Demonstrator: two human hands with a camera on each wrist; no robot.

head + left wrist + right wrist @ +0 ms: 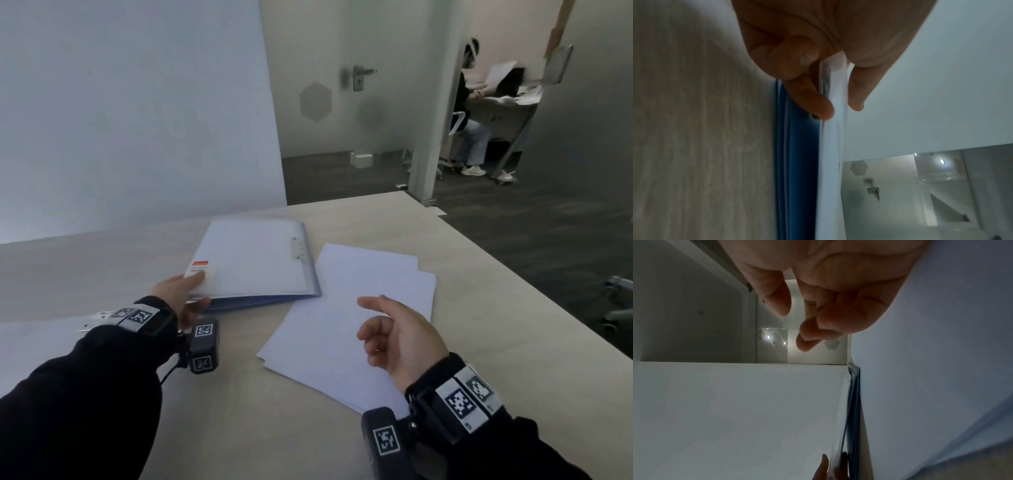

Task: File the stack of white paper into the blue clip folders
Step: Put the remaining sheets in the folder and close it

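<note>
A blue clip folder (pixel 260 263) lies at the table's middle, with a metal clip (pixel 296 247) along its right side. My left hand (pixel 198 287) pinches the near left corner of its pale front cover (pixel 833 129), thumb on top and fingers beneath, and holds it slightly raised off the blue sheets (pixel 797 146) below. The stack of white paper (pixel 346 308) lies loosely fanned just right of the folder. My right hand (pixel 373 317) hovers over the stack with loosely curled fingers (pixel 807 340) that hold nothing. The paper (pixel 941 353) fills the right of the right wrist view.
A pale sheet with a metal clip (pixel 90 320) lies under my left forearm at the table's left. A white wall panel (pixel 137 120) stands behind the table (pixel 239 411). The table's right edge drops to dark floor with a chair base (pixel 616 301). A person (pixel 469 113) sits far back.
</note>
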